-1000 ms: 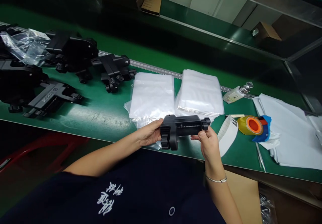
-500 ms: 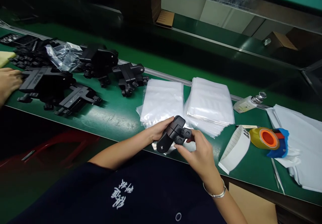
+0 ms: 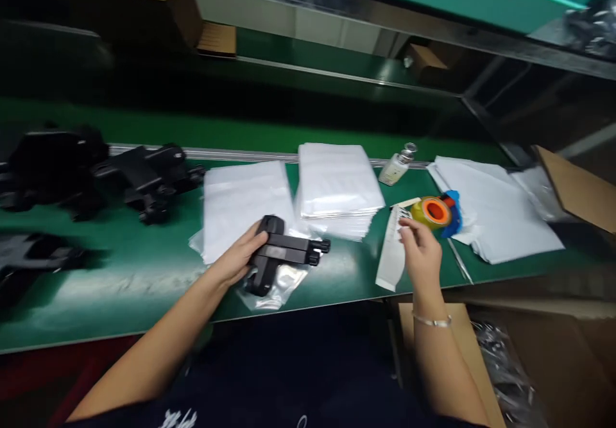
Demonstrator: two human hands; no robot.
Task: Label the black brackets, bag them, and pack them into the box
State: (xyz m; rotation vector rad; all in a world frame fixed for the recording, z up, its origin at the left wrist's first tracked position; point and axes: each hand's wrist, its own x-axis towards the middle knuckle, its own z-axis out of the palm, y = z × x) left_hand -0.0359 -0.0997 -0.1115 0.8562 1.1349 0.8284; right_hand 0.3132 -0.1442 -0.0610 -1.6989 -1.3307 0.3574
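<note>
My left hand (image 3: 240, 251) is wrapped around a black plastic clamp-like bracket (image 3: 282, 248), its arm with two round knobs pointing right. Below the bracket lies a clear plastic bag (image 3: 283, 287). Out to the right, my right hand (image 3: 422, 248) is at the upper part of a white paper strip (image 3: 391, 264) with dark printing at its top end. The thumb and fingers are drawn together there, slightly blurred. Whether anything is pinched between them I cannot make out.
Two stacks of clear bags, a left stack (image 3: 245, 200) and a right stack (image 3: 337, 181), lie behind. More black brackets (image 3: 149, 174) are at left. A pump bottle (image 3: 397, 166), a tape roll (image 3: 436, 211), tweezers (image 3: 461, 261) and white sheets (image 3: 500, 216) are at right.
My right hand has let go of the bracket and moved right to the paper strip. My left hand keeps the bracket, now turned with its knobs rightward. The view has swung right.
</note>
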